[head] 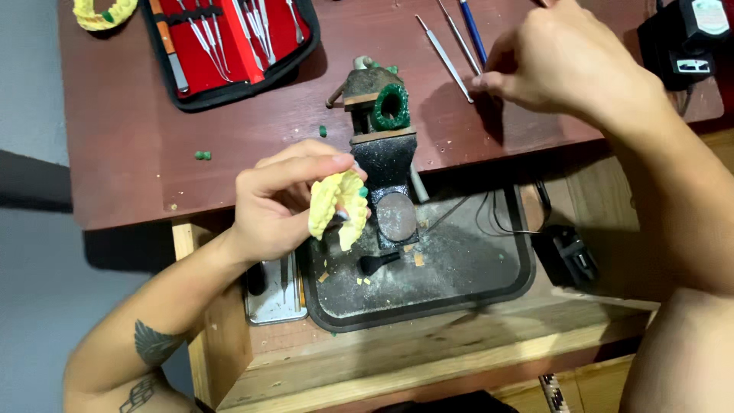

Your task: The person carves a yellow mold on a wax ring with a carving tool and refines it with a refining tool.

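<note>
A wooden ledge (428, 359) is seen nearest, at the bottom of the view; on it a dark tray (474, 283) is set, dusted with chips, with a small brush (378, 264) lying in it and a metal tin (275, 294) just beside its left edge. Above the tray a yellow dental cast (339, 208) is gripped in the left hand (279, 203), fingers curled round it, just at the near edge of the table (115, 160); a black vise (382, 164) is clamped to that edge, touching or nearly touching the cast, and a green wax ring (391, 107) is held upright in its top. Further back, the right hand (562, 61) is closed over the steel instruments (447, 50) lying on the table; whether one is pinched cannot be told. At the far left an open red tool case (229, 38) and a second yellow cast (103, 11) are laid.
</note>
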